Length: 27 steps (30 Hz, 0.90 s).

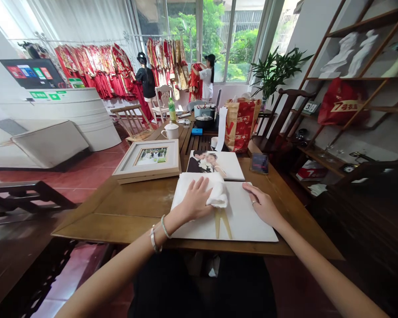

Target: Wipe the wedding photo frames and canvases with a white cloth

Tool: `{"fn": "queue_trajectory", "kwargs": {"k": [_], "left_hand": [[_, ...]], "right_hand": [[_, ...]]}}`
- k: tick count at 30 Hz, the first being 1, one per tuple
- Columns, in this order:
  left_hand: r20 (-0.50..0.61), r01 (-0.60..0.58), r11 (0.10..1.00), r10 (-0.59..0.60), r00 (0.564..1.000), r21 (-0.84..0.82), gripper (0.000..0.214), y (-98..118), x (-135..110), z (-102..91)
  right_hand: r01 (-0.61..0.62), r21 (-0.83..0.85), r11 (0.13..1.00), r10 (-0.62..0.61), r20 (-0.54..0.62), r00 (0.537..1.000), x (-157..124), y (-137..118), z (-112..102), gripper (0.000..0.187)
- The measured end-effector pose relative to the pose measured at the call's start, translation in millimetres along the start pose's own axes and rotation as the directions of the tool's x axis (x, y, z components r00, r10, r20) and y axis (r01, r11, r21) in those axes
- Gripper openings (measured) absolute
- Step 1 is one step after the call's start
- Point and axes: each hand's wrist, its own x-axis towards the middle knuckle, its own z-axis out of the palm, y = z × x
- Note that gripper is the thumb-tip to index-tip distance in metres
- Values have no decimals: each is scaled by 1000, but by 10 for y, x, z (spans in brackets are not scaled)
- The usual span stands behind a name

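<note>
A white board [195, 227] lies flat near the table's front edge, with two tan strips [223, 224] forming a narrow V on its lower middle. My left hand [195, 199] rests spread and flat on a folded white cloth [218, 194], pressing it onto the board's upper left part. At the board's right side, my right hand [262, 204] lies with fingers stretched out and their tips near the top corner. Just beyond is a photo panel [234, 164] showing two people in wedding clothes. To the left sits a framed photo [147, 159] with a wide pale border.
A small dark square item [259, 163] is right of the photo panel. Farther back stand a lidded white mug [170, 130], a green bottle [171, 109], a dark pan [204, 121] and a red-and-tan bag [242, 126]. Two people handle red garments on racks by the window.
</note>
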Motion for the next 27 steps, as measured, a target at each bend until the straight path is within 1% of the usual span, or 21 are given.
{"fn": "queue_trajectory", "kwargs": {"k": [2,5,7,9,10,12,17,20,21,23,25,27], "left_hand": [[-2,-9,1000,9,1000,-9,59,102,-182,10],[-9,-37,999,37,999,-38,76,292,-526,4],[16,-58,996,60,998,-61,85,388,-721,-22],[52,-74,994,78,996,-76,86,423,-824,-56],[64,-79,994,84,994,-77,84,412,-831,-70],[67,-79,995,83,994,-67,77,332,-755,-82],[37,-16,1000,15,999,9,57,-65,-287,-44],[23,26,999,-27,999,41,53,-251,-110,-20],[16,35,998,-36,999,43,52,-280,-99,-14],[0,39,999,-39,999,37,51,-282,-153,-7],[-10,22,1000,-22,1000,15,50,-218,-292,-10],[10,-8,1000,8,1000,-19,59,-107,-490,-29]], "right_hand": [[1,1,1000,-1,-8,1000,-4,4,7,41],[0,-12,1000,0,-1,1000,-5,9,13,42],[1,-23,1000,-1,5,1000,-2,13,13,42],[-2,-33,999,3,8,1000,1,13,12,41],[-5,-38,999,6,10,1000,3,11,11,41],[-7,-43,999,8,15,1000,4,3,9,41],[-6,-39,999,7,7,1000,5,-35,-4,41],[-18,-40,999,19,14,1000,6,-56,-13,40],[-21,-40,999,22,16,1000,7,-60,-14,40],[-21,-38,999,21,16,1000,7,-64,-14,40],[-15,-33,999,15,13,1000,5,-62,-11,40],[-16,-33,999,17,12,1000,1,-58,-7,40]]}}
